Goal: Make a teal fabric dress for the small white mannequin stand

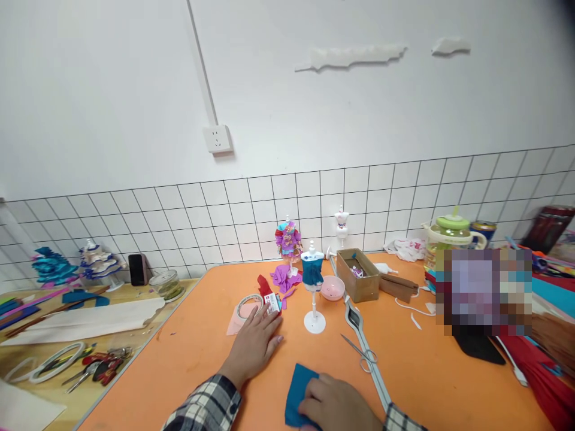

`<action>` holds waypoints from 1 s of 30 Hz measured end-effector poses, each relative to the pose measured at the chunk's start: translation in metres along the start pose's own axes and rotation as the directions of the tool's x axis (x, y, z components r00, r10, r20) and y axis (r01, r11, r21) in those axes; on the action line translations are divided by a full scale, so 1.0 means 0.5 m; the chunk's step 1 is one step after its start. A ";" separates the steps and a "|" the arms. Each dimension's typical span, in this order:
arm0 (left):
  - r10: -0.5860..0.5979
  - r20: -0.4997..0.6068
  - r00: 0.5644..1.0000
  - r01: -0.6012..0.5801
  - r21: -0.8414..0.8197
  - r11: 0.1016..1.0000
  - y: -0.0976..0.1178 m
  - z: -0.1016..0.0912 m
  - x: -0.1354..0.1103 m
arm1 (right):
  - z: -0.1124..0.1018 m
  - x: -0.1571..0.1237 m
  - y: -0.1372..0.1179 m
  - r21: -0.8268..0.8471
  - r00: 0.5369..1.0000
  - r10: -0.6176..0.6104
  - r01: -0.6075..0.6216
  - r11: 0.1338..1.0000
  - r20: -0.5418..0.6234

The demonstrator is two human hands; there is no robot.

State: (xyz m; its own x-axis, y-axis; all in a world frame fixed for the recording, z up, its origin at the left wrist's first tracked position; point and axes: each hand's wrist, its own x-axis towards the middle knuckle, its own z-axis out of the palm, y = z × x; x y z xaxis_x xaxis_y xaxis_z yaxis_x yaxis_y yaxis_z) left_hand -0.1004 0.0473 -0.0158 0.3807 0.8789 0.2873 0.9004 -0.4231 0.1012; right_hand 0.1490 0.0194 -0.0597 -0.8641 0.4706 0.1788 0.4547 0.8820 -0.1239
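Note:
My left hand (256,347) lies on the orange table with its fingers stretched out. Its fingertips reach a small white printed packet (271,303) and a roll of tape (246,307) resting on pinkish paper. Near the front edge, my right hand (335,404) has its fingers curled over a folded piece of teal crepe paper (297,389); the thumb is partly hidden. Beyond both hands stands a white miniature dress form (314,322), upright, its torso wrapped in teal material (312,273). Scissors (362,353) lie to the right, beside a long grey zipper strip (372,365).
Behind are a pink bowl (332,288), a cardboard box (366,281), a decorated purple dress form (287,239) and a bare one (341,224). A green-lidded jug (449,239) and a pixelated patch are at right. A wooden table (49,359) adjoins at left.

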 end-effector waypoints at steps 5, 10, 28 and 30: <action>-0.070 -0.056 0.996 0.067 -0.059 0.996 -0.002 -0.017 -0.018 | -0.062 -0.016 -0.001 0.237 0.981 0.193 -0.195 0.952 0.031; -0.123 -0.102 0.987 0.098 -0.219 0.971 0.047 -0.051 -0.041 | -0.075 -0.025 -0.010 0.303 0.947 0.322 -0.307 0.902 0.000; -0.317 0.040 0.948 0.315 -0.276 0.908 0.173 0.017 -0.029 | -0.082 -0.013 0.009 0.660 0.842 0.533 -0.354 0.663 -0.085; -0.393 0.083 0.916 0.381 -0.491 0.783 0.165 0.033 -0.029 | -0.081 -0.017 0.002 0.602 0.863 0.491 -0.332 0.726 -0.116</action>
State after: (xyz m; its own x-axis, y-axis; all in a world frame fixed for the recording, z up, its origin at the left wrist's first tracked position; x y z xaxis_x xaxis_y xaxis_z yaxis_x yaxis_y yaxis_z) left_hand -0.0282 0.0033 -0.0271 0.0118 0.9894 0.1445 0.7468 -0.1048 0.6567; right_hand 0.1657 0.0175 -0.0217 -0.4972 0.8426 0.2069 0.4870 0.4684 -0.7371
